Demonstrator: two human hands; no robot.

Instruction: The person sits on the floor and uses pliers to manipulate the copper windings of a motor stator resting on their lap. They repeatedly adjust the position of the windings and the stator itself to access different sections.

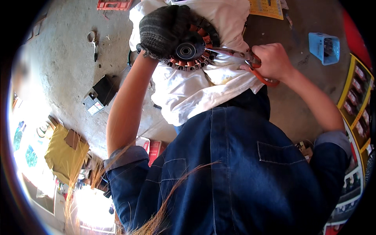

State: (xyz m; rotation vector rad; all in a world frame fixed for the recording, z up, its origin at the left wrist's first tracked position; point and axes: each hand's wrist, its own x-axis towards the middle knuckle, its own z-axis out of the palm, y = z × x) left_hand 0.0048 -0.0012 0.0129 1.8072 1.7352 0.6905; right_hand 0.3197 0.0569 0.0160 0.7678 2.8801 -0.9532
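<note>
My left hand [162,31], in a dark grey knitted glove, grips a round motor part [186,51] with a ring of copper windings and a black centre with a bearing, lying on white cloth [180,94] over my lap. My bare right hand [270,60] is closed on an orange-handled metal tool [264,80], like scissors or pliers. Its tip reaches the right side of the part's black centre; whether it touches, I cannot tell. The fingertips of my gloved hand are mostly hidden.
On the concrete floor [70,58] lie scissors [94,47], a black-and-silver box [105,90] and red boxes [154,152]. A red case [113,4] and a yellow sheet [264,9] are at the top. A blue bin [325,49] and yellow display racks [356,94] are right, a yellow sack [66,152] lower left.
</note>
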